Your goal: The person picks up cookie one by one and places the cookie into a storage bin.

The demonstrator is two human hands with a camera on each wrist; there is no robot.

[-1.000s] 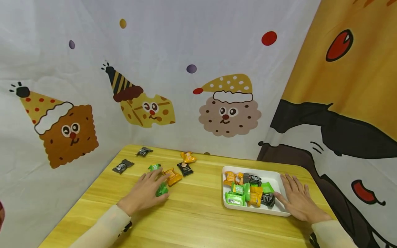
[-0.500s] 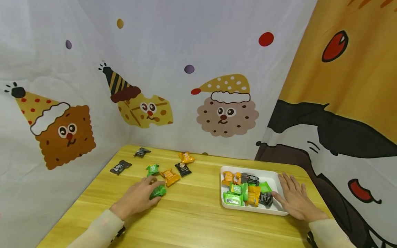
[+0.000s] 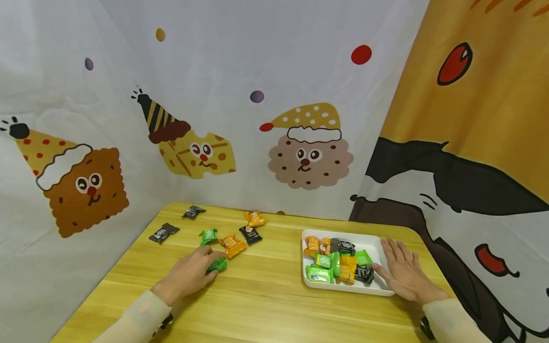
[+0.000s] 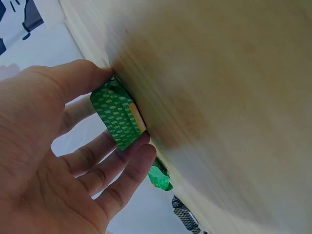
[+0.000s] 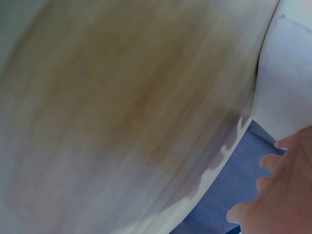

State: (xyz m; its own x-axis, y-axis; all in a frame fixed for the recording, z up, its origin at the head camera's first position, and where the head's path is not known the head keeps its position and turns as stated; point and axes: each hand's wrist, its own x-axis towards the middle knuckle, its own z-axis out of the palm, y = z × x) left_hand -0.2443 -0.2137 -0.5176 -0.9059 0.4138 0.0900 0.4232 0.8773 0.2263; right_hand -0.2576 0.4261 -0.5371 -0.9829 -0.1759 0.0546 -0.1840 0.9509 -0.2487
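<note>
My left hand (image 3: 186, 274) is low over the table's left part, pinching a green-wrapped candy (image 3: 218, 265) between thumb and fingers. The left wrist view shows this candy (image 4: 117, 114) close up, its patterned wrapper held at both ends near the wood. Just beyond the fingertips lie another green candy (image 3: 208, 236) and an orange one (image 3: 233, 246). On the right, my right hand (image 3: 405, 276) rests with straight fingers along the right edge of a white tray (image 3: 351, 289). Several green, orange and black candies sit in the tray, mostly toward its left side.
Two black candies (image 3: 164, 233) lie by the table's left edge. Farther back, another black candy (image 3: 250, 235) lies close to an orange one (image 3: 255, 218). A cloth printed with cartoon snacks (image 3: 310, 162) hangs behind the wooden table (image 3: 274, 309).
My left hand has drawn back slightly toward the left and its fingers have closed on the nearer green candy, uncovering the other green one. The right hand stays at the tray.
</note>
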